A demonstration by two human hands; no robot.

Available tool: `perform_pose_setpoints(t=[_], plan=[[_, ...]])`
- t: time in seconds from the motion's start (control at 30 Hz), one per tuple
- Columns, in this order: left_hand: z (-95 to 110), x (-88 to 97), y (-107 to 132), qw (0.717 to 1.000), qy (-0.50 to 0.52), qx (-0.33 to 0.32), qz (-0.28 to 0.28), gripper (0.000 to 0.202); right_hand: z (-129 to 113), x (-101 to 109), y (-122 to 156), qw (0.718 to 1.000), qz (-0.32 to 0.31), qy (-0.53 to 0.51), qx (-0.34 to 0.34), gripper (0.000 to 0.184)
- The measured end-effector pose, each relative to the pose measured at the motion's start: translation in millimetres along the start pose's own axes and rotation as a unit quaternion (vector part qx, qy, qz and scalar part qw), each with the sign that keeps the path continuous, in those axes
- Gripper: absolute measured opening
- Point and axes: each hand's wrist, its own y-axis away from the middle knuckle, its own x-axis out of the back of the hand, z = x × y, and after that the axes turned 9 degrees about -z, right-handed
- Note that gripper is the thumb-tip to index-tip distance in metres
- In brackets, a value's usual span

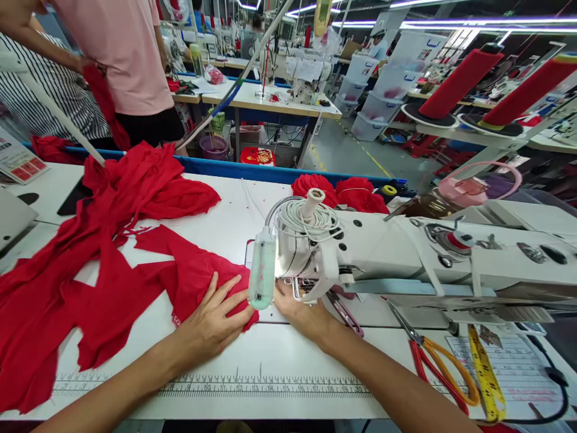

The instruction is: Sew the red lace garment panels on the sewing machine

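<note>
Fingers spread, my left hand (220, 322) lies flat on a piece of red fabric (189, 264) just left of the sewing machine's needle area. My right hand (297, 310) reaches in under the head of the white sewing machine (360, 246); its fingertips are hidden behind the machine's parts, so I cannot see what they hold. A clear, greenish plastic guard (262, 270) hangs between my hands. More red fabric (103, 240) spreads in a loose heap across the left of the table. Thread snips (347, 313) rest just beyond my right wrist.
Orange-and-red-handled scissors (444, 367) and a yellow tape measure (485, 379) lie at the right. Red fabric bundles (336, 191) sit behind the machine. Red thread cones (462, 81) stand at upper right. A person in a pink shirt (112, 54) stands beyond the table.
</note>
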Motion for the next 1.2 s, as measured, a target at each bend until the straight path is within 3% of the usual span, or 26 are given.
perform_pose_setpoints(t=[0.13,0.3,0.6,0.8,1.0,1.2], plan=[[-5.1,2.0,-11.1,1.000,-0.001,-0.025,0.000,0.032,4.3,14.4,17.5,0.997,0.008,-0.070,-0.009,0.026],[-4.5,6.0,-26.9,0.999,-0.007,-0.048,0.002,0.027,-6.4,15.3,32.3,0.978,0.016,-0.207,0.018,0.033],[-7.8,-9.2,-40.1,0.997,0.046,-0.024,-0.056,0.020,-7.8,7.4,32.8,0.989,0.040,-0.142,-0.014,0.037],[1.3,-18.8,-41.3,0.998,0.053,0.015,-0.011,0.024,-6.7,4.4,33.5,0.989,0.054,-0.134,-0.013,0.033],[-0.1,-13.9,-46.4,0.999,0.045,0.019,0.012,0.021,-8.1,5.0,31.2,0.988,0.055,-0.146,-0.012,0.027],[5.3,-12.3,-42.2,1.000,0.015,0.013,0.001,0.025,-12.7,5.1,32.8,0.987,0.057,-0.150,-0.018,0.027]])
